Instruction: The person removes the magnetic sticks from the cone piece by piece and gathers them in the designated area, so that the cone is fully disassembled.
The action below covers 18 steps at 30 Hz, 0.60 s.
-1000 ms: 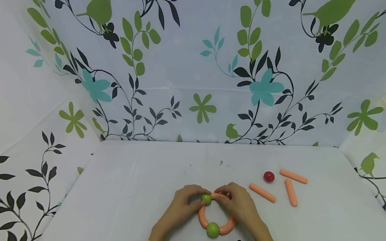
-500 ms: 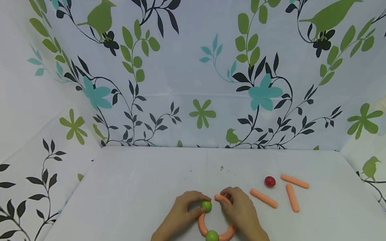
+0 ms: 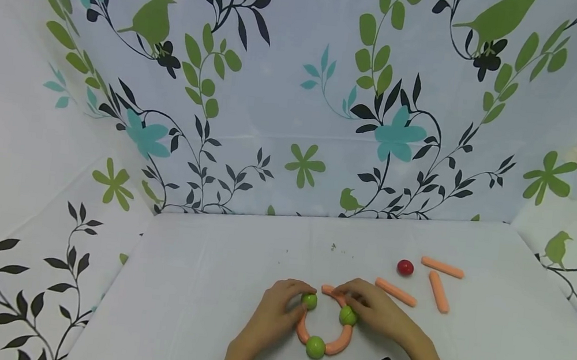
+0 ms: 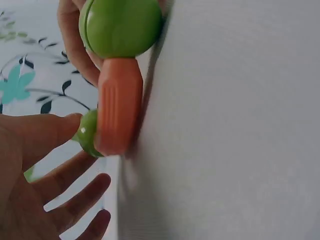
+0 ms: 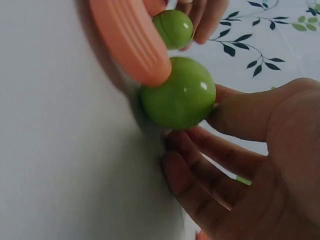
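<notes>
Three green balls and curved orange sticks form a ring on the white table, with a gap at the top. My left hand (image 3: 276,312) pinches the upper-left green ball (image 3: 310,301) between thumb and finger. On the ring's other side, my right hand (image 3: 377,307) holds the right green ball (image 3: 348,315) with thumb and fingers. The upper orange stick (image 3: 329,290) runs from that ball to a free end. Another green ball (image 3: 316,347) at the bottom joins the left curved stick (image 3: 302,330) and the right curved stick (image 3: 339,343).
Right of the ring lie a red ball (image 3: 405,268) and three straight orange sticks, the nearest stick (image 3: 395,292) just beyond my right hand. A patterned cloth (image 3: 275,97) stands behind the white table (image 3: 194,287).
The upper orange stick's end has come away from the upper-left ball. My right hand has shifted from that stick to the right ball. My left hand keeps hold of its ball.
</notes>
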Tool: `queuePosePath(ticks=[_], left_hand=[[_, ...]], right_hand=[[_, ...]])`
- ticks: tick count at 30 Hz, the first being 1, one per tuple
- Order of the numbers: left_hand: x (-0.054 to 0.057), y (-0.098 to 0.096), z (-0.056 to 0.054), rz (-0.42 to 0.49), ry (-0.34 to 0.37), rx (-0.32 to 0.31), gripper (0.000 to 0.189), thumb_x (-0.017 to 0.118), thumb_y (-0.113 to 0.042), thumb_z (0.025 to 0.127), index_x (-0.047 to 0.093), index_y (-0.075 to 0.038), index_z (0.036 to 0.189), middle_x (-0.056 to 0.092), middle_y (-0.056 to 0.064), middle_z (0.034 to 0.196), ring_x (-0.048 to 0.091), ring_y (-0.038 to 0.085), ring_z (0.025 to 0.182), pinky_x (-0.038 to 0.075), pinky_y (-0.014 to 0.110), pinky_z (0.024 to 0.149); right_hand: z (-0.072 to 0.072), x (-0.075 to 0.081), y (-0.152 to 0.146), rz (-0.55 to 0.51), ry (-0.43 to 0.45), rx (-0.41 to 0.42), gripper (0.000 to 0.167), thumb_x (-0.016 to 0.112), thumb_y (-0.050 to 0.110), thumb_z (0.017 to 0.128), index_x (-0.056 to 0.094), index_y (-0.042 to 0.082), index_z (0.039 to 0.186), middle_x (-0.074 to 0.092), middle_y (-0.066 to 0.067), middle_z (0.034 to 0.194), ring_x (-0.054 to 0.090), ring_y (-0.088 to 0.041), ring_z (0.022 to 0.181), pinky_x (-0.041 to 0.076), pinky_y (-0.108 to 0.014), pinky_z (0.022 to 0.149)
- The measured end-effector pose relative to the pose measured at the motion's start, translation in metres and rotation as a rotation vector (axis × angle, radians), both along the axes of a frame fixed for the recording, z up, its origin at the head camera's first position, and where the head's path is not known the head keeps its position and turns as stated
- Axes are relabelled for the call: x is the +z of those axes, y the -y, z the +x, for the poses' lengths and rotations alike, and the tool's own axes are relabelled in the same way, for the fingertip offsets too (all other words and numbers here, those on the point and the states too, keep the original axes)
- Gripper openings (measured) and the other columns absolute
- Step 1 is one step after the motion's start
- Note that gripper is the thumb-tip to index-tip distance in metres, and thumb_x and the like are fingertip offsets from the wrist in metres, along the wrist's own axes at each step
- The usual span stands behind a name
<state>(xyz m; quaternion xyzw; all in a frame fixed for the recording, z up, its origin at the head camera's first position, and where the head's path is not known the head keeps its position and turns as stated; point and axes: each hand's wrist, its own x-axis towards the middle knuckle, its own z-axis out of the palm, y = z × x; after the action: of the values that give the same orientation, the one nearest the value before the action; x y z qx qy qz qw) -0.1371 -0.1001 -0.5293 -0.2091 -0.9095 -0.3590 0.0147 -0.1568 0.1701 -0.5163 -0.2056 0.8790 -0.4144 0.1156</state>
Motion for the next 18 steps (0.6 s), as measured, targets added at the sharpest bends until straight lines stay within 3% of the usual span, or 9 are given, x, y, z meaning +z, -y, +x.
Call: queuePosePath(ticks=[7,12,15,18], left_hand=[[0.021,-0.004,0.027,-0.288,-0.24,-0.065,0.024,0.07,-0.023,0.099,0.072,-0.028,0.122,0.067,-0.006,0.133,0.057,0.02,0.13,0.049,0.051,0.101],[0.02,-0.008,0.045,-0.368,-0.372,-0.235,0.016,0.069,-0.032,0.1,0.073,-0.029,0.115,0.069,-0.012,0.122,0.059,0.013,0.122,0.051,0.042,0.096],[0.018,-0.011,0.05,-0.433,-0.408,-0.312,0.017,0.068,-0.041,0.1,0.073,-0.031,0.113,0.07,-0.016,0.116,0.06,0.007,0.115,0.052,0.036,0.092],[0.018,-0.015,0.051,-0.506,-0.419,-0.327,0.023,0.068,-0.048,0.098,0.072,-0.031,0.115,0.07,-0.018,0.112,0.059,0.004,0.111,0.05,0.032,0.09]], right_hand=[[0.0,-0.005,-0.006,0.048,-0.107,0.094,0.03,0.06,0.007,0.103,0.072,0.025,0.123,0.071,0.012,0.12,0.066,-0.018,0.119,0.056,-0.036,0.1],[0.003,-0.011,-0.007,0.115,-0.196,0.139,0.035,0.061,0.001,0.101,0.074,0.028,0.12,0.069,0.013,0.117,0.066,-0.014,0.115,0.057,-0.036,0.098],[0.005,-0.01,-0.007,0.171,-0.277,0.141,0.035,0.063,0.003,0.1,0.075,0.028,0.12,0.069,0.012,0.117,0.066,-0.014,0.113,0.058,-0.036,0.096],[0.006,-0.006,-0.008,0.218,-0.349,0.135,0.035,0.066,0.004,0.099,0.075,0.029,0.121,0.07,0.012,0.117,0.068,-0.015,0.112,0.058,-0.037,0.094]])
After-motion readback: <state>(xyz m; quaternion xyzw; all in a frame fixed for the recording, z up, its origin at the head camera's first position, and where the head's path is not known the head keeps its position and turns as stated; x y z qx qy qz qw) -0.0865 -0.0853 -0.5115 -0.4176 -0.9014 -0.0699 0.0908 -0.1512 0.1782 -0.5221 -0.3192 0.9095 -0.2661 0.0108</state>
